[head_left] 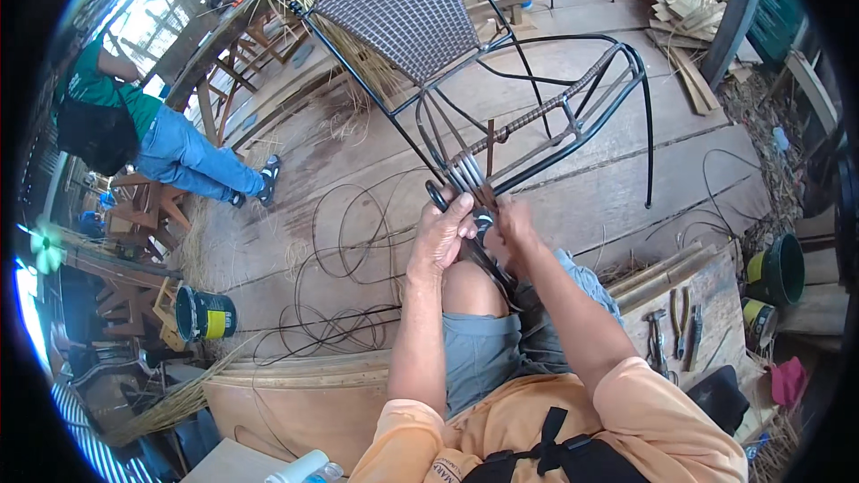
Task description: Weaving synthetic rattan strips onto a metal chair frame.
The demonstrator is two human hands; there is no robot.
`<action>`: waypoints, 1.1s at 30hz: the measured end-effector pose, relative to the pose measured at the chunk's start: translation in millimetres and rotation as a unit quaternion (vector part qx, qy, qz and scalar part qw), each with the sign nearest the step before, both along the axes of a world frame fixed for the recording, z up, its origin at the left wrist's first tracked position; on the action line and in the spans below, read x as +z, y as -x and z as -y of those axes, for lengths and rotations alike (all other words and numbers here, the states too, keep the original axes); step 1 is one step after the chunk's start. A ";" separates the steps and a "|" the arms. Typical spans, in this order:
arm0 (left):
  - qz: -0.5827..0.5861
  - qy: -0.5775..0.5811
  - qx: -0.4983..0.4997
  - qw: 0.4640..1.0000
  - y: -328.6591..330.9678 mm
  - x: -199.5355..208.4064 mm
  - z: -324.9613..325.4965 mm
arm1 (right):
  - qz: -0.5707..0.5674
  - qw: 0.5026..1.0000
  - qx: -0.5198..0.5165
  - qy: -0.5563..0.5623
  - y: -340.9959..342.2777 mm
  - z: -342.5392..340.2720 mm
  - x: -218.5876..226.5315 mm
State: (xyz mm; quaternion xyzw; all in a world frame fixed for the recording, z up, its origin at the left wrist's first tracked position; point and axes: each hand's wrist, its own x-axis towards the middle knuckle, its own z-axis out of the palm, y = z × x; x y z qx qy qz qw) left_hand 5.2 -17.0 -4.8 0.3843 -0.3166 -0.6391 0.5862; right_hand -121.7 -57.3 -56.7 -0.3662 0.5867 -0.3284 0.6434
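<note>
A chair with a black metal frame [646, 139] lies tipped in front of me, its back woven in a grey-brown checked weave [407, 13]. Brown strands are wound side by side [465, 173] around the near part of the seat frame. My left hand [445, 234] is closed around the frame just below these windings, thumb pressed on top. My right hand [516, 225] is a fist beside them, closed on a flat brown strand that runs up to the wraps. Its fingertips are hidden. Part of the seat rail is wrapped in a banded strand [537, 116].
Loose coils of thin strand [344, 304] lie on the board floor. Pliers and other hand tools [677, 326] rest on a plank at the right. Dark buckets [204, 313] stand at both sides. Another person [134, 116] stands at the far left by a bench.
</note>
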 end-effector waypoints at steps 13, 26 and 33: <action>0.507 0.074 0.232 0.827 19.0 38.7 -5.1 | 0.042 0.987 -0.078 0.135 -19.7 91.0 -223.6; 0.711 0.130 0.267 0.637 43.1 48.9 31.7 | -0.014 0.998 0.007 0.062 -15.2 19.2 -72.2; 0.704 0.172 0.270 0.634 39.2 46.3 35.2 | 0.055 0.994 -0.023 0.087 -5.1 19.6 -63.0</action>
